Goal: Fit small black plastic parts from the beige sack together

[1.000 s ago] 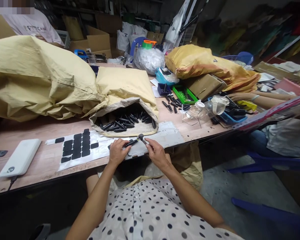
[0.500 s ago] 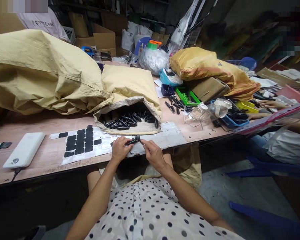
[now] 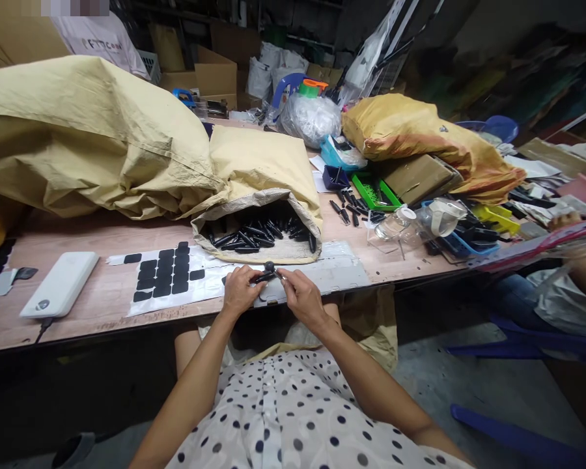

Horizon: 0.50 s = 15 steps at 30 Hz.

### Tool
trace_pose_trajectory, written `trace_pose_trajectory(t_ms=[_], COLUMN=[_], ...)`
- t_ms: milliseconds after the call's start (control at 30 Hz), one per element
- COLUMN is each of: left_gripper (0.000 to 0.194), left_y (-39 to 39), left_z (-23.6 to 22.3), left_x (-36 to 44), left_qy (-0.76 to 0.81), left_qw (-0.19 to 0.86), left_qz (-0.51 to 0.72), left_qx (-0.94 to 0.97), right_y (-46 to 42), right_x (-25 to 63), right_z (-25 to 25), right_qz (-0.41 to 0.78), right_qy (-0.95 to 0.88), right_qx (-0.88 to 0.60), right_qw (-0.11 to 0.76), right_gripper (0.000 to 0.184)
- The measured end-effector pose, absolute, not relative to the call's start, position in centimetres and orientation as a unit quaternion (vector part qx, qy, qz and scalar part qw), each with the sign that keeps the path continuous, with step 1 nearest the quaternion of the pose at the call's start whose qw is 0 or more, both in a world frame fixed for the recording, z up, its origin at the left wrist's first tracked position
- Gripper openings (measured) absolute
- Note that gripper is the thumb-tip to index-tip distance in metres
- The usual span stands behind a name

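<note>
Now left hand (image 3: 237,290) is grasping black piece (image 3: 265,277); beside it, right hand (image 3: 303,299) is pinching small shiny part (image 3: 278,274), apparently working at end.

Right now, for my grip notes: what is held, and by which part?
A black piece, by its left end, in the left hand; what the right hand pinches is unclear.

Can't make out the tiny piece (image 3: 278,274) in the right hand (image 3: 303,299); seeing the black piece (image 3: 265,277) part-hidden by the left hand (image 3: 237,290).
</note>
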<state>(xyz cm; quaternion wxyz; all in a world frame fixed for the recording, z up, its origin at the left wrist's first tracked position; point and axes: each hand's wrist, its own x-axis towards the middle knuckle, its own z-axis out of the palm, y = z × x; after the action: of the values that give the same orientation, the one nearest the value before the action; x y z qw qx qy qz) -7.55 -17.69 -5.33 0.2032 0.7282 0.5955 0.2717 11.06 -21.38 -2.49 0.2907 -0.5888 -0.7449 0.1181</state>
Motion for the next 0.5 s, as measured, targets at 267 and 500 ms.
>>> trace_pose_trajectory(t_ms=[267,500], left_gripper=[0.016,0.014], left_y=[-18.0,-17.8], left_z=[-4.7,-5.2], left_x=[-7.4,-8.0], left_qy=[0.598,0.595], left_qw=[0.204,0.194], left_qz=[0.269,0.272], left_qx=[0.727,0.731], right_y=[-15.8,-16.0], right_x=[13.9,13.6], right_z=[-4.1,-5.0], right_qz=[-0.009,-0.039], right_qy=[-0.770,-0.785], right_qx=[-0.605,-0.590], right_qw=[0.200,0.186], right_gripper=[0.030,0.030])
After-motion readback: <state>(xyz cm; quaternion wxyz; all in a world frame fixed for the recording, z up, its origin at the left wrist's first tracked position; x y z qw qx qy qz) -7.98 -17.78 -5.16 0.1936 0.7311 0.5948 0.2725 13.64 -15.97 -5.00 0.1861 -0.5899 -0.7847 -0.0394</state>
